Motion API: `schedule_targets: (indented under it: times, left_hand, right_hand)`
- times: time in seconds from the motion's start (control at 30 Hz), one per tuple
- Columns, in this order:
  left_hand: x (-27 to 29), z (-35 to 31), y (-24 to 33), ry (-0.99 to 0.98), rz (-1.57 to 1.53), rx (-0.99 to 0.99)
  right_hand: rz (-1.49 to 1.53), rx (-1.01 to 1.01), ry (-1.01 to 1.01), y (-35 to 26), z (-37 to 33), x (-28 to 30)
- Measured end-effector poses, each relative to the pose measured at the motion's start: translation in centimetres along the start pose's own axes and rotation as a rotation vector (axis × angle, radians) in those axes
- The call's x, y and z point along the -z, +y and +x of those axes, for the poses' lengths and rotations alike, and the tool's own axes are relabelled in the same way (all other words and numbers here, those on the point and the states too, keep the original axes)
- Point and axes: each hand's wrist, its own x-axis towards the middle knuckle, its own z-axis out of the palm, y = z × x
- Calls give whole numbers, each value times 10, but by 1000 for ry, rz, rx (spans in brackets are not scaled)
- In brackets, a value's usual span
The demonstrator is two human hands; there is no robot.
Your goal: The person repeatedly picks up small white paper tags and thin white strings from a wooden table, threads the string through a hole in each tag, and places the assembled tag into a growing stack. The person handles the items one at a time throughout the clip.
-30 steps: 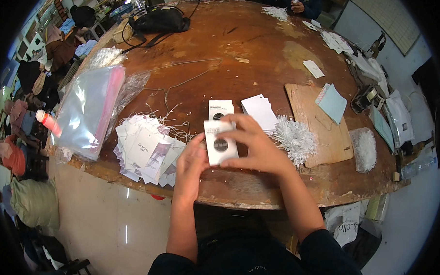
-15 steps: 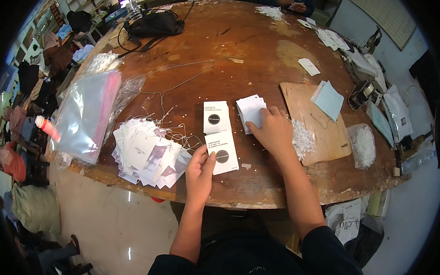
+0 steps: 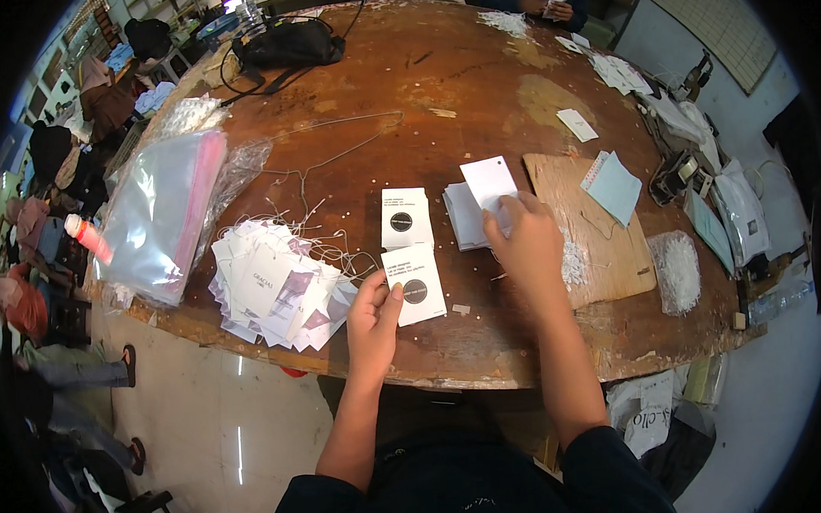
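My left hand (image 3: 374,305) is closed on a cream tag card (image 3: 418,301) printed with a dark round mark, its thumb lying on the front. Just beyond lies a stack of like tag cards (image 3: 404,222). Between the fingers of my right hand (image 3: 524,233) is a white tag (image 3: 489,177) with a small hole near its far edge, raised over a pile of pale tags (image 3: 463,220). Left of my left hand spreads a heap of strung tags (image 3: 271,284), their white strings (image 3: 329,246) trailing towards it.
Clear plastic bags (image 3: 160,215) and a bent wire (image 3: 335,155) lie to the left. On the right are a wooden board (image 3: 601,268), white strings (image 3: 573,262), a light-blue card (image 3: 612,188) and a bagged bundle (image 3: 675,273). A black bag (image 3: 290,45) sits far left; another person's hand (image 3: 560,11) shows far right.
My right hand has lifted a white tag off the pale pile and shifted slightly right. My left hand stays in place with its card.
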Motion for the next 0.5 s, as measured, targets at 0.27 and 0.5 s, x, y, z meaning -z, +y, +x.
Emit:
schedule_targets:
  times: [0.27,0.5]
  left_hand:
    - [-5,-2,4,22,-39,86]
    - [-10,-6,3,55,-328,109]
  right_hand:
    - [343,176,-135,-53,-76,33]
    - [313,240,-139,-67,-96,25]
